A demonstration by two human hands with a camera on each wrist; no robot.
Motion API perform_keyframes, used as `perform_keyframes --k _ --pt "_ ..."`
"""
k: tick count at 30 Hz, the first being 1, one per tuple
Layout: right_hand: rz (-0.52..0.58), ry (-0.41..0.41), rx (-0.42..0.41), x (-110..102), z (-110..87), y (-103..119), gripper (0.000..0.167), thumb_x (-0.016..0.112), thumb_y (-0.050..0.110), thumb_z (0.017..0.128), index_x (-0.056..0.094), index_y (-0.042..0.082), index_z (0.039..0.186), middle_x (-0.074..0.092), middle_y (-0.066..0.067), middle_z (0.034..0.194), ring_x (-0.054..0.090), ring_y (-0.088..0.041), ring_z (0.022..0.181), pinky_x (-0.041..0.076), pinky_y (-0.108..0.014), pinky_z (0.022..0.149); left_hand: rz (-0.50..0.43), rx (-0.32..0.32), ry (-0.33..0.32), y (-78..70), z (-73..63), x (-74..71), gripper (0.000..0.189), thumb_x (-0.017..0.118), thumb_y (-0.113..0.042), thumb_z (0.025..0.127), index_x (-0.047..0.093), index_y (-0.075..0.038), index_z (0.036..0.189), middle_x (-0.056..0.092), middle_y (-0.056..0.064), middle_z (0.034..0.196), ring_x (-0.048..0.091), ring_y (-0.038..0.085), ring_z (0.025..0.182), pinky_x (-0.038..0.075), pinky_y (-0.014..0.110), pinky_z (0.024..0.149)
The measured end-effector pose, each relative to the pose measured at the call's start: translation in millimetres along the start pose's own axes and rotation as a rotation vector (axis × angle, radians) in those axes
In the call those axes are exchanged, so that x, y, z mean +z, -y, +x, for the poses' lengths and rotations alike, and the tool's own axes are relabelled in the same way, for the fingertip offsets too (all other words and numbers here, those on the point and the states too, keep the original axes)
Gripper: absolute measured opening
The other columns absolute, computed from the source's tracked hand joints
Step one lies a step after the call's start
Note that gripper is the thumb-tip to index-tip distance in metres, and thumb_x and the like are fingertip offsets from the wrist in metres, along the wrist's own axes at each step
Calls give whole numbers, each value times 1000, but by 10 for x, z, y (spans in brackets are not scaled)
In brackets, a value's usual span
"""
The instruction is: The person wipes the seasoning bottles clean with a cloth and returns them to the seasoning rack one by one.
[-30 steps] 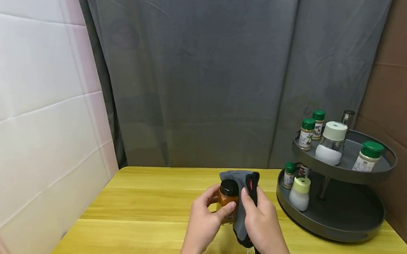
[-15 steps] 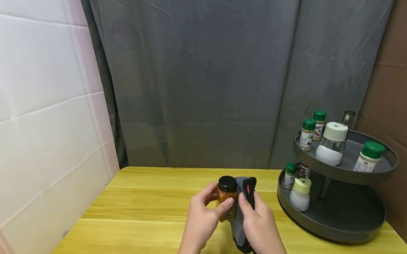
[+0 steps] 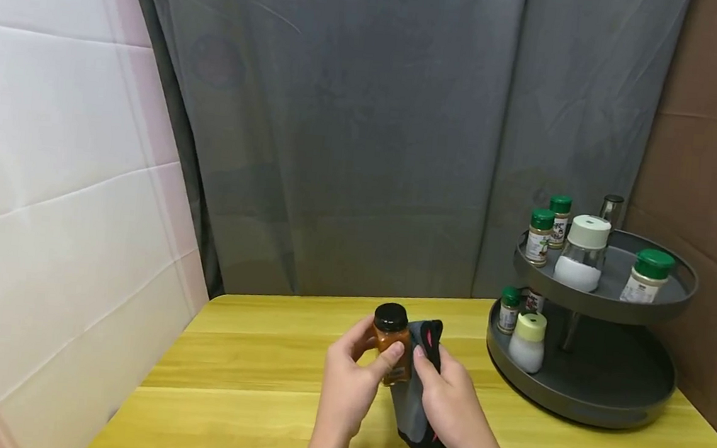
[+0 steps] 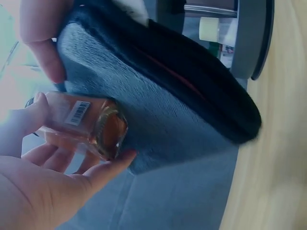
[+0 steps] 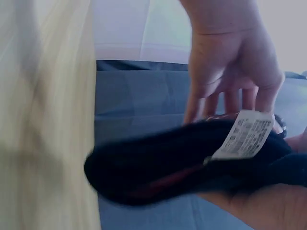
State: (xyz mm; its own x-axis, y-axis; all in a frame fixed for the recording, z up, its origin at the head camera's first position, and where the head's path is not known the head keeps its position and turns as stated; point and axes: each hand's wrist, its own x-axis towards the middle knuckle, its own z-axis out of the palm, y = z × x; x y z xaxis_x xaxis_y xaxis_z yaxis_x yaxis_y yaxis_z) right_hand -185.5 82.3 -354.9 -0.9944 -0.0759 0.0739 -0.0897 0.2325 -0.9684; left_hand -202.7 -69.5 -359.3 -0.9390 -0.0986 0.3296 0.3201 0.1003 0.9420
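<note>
My left hand (image 3: pixel 347 383) grips a small square-sided spice jar (image 3: pixel 391 335) with a black lid and orange-brown contents. In the head view the jar is upright, above the wooden table (image 3: pixel 242 384). A barcode sticker (image 4: pixel 78 113) and the jar's bottom show in the left wrist view. My right hand (image 3: pixel 454 407) pinches a folded grey cloth (image 3: pixel 410 403) with black edging and a black hanging loop. The cloth lies right against the jar's right side. In the right wrist view a white printed tag (image 5: pixel 245 134) sticks out of the cloth.
A dark two-tier turntable (image 3: pixel 573 406) stands on the table's right. Its upper tier carries green-capped jars (image 3: pixel 646 275) and a large pale-lidded shaker (image 3: pixel 581 254). Below are a yellow-capped shaker (image 3: pixel 527 342) and small bottles. A grey curtain (image 3: pixel 365 146) hangs behind.
Both hands have shifted slightly left and toward me, bringing the jar and cloth with them. The cloth has slid lower relative to the jar, so its top no longer rises behind the lid.
</note>
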Motion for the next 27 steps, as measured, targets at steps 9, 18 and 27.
perform_keyframes --k 9,18,27 --pt "27 -107 -119 12 -75 97 47 42 38 116 52 4 148 62 -23 148 61 -39 138 50 -65 110 69 -47 86 97 -6 35 47 85 -15 90 73 -19 135 78 6 122 67 26 118 64 38 86" --pt "-33 -91 -48 82 -37 -21 45 42 35 115 56 1 142 65 -24 143 59 -41 139 49 -67 109 30 -16 20 67 8 15 46 84 -16 91 72 -13 136 79 10 120 69 27 115 60 46 93" --pt "9 -102 -131 28 -72 94 49 42 39 116 51 3 149 63 -24 145 60 -39 138 51 -65 108 49 -37 30 100 25 53 44 84 -14 91 73 -17 134 79 6 119 69 26 116 61 44 92"
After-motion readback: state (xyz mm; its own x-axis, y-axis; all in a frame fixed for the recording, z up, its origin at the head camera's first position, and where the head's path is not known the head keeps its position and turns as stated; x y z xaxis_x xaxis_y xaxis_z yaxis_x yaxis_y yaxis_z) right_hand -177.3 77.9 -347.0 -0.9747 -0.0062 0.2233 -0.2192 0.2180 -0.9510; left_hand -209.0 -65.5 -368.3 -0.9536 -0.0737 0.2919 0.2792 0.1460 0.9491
